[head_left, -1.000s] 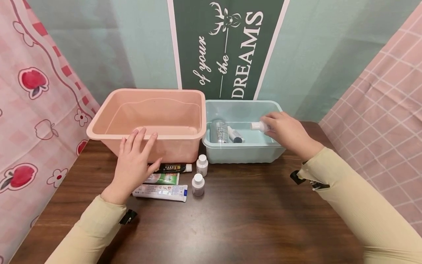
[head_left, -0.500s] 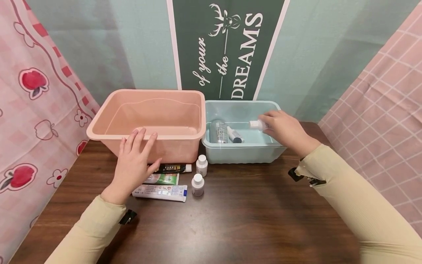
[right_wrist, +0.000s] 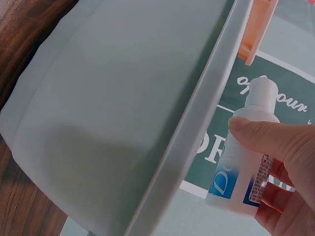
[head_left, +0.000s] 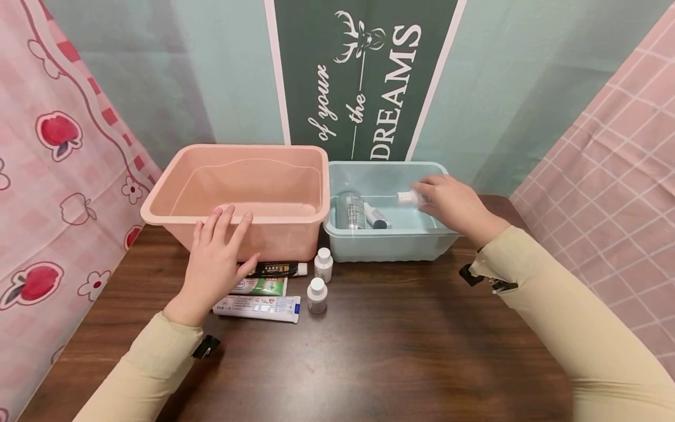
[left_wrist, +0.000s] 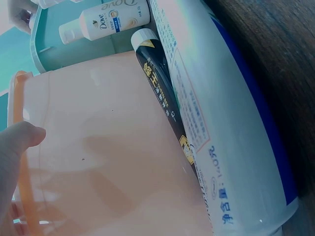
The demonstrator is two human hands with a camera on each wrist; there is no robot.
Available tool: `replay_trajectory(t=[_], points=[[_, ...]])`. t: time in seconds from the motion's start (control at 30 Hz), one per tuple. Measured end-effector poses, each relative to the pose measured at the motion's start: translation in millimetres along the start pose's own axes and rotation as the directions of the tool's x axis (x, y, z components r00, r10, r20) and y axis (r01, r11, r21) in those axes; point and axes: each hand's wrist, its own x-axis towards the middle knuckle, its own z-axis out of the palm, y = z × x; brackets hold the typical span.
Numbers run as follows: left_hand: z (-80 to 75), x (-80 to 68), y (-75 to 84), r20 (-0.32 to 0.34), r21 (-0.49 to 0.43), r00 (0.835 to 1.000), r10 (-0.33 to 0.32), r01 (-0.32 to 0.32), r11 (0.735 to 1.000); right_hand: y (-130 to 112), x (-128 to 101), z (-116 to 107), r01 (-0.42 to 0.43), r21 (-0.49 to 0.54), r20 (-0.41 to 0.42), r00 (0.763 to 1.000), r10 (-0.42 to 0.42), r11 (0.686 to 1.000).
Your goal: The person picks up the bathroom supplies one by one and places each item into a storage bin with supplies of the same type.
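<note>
Dark wood of the table [head_left: 401, 351] runs under both beige sleeves. Nearest on it lie three tubes: a white toothpaste tube [head_left: 256, 306], a green tube [head_left: 262, 286] behind it, and a black tube [head_left: 278, 269] against the pink tub [head_left: 234, 223]. Two small white bottles [head_left: 317, 295] stand upright just right of the tubes.

Partly over the tubes, the left hand [head_left: 213, 264] has straight, slightly spread fingers, its fingertips [head_left: 232, 214] resting flat on the pink tub's front wall, gripping nothing.

Further back, the right hand [head_left: 453, 205] hangs over the blue tub [head_left: 385, 246], thumb and fingers pinched round a small white bottle with a blue label [right_wrist: 243, 172], held on its side above the rim, cap pointing toward the pink tub. A clear bottle [head_left: 350, 211] and a white dark-capped one [head_left: 375, 215] already lie inside.

Only the right wrist view shows the thumb pressed across the held bottle's shoulder. Only the left wrist view shows a Dove bottle [left_wrist: 106, 19] in the blue tub. A green banner [head_left: 364, 76] hangs behind.
</note>
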Motion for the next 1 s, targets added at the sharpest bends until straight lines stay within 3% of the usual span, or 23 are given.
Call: replay_trajectory(t=[0.27,1.0], points=[[4.4,4.3,-9.6,0.001,-0.011,1.000,0.014,-0.014,1.000,-3.0,6.9,-2.4,-0.025,-0.007,0.046,0.999,0.025,1.000],[3.7,2.9,-9.2,0.015,-0.011,1.000,0.008,-0.008,1.000,0.3,16.7,0.8,0.001,-0.041,0.083,0.997,0.003,0.999]])
